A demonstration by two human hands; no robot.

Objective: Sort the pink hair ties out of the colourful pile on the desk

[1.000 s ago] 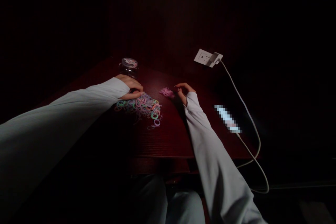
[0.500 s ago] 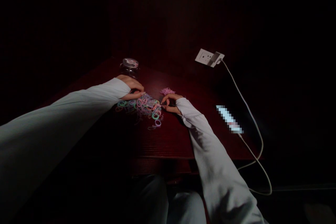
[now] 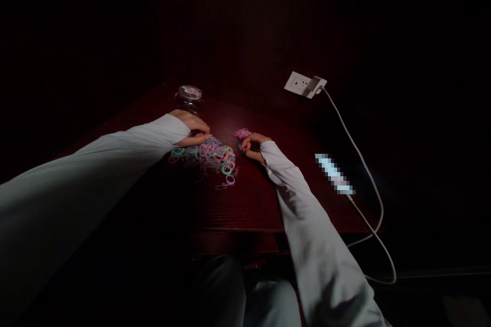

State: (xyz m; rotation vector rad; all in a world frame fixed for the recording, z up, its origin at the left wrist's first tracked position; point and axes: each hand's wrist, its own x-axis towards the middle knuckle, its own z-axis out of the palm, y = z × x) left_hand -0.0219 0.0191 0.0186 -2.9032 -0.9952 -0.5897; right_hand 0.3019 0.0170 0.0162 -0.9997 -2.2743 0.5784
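Observation:
A tangled pile of colourful hair elastics [image 3: 217, 156], in pink, purple, green and other colours, lies on the dark red table. My left hand [image 3: 194, 125] rests at the pile's upper left edge, its fingers curled down toward the thumb; whatever they hold is hidden. Just right of the pile, my right hand [image 3: 255, 145] is closed in a pinch, with something too small to make out at its fingertips. Behind that hand sits a separate small heap of pink elastics [image 3: 242, 134]. One purple ring elastic [image 3: 230, 180] lies at the pile's near edge.
Beyond my left hand stands a clear lidded jar [image 3: 190, 99]. A wall socket [image 3: 298, 84] holds a plugged-in charger [image 3: 316, 86], whose white cable [image 3: 356, 148] loops down the right side to a pixelated bright device [image 3: 334, 173]. The table's front edge [image 3: 238, 230] lies above my knees.
My right hand has drawn slightly right, away from the pile, and its fingertips are now apart from it. My left hand has stayed nearly still.

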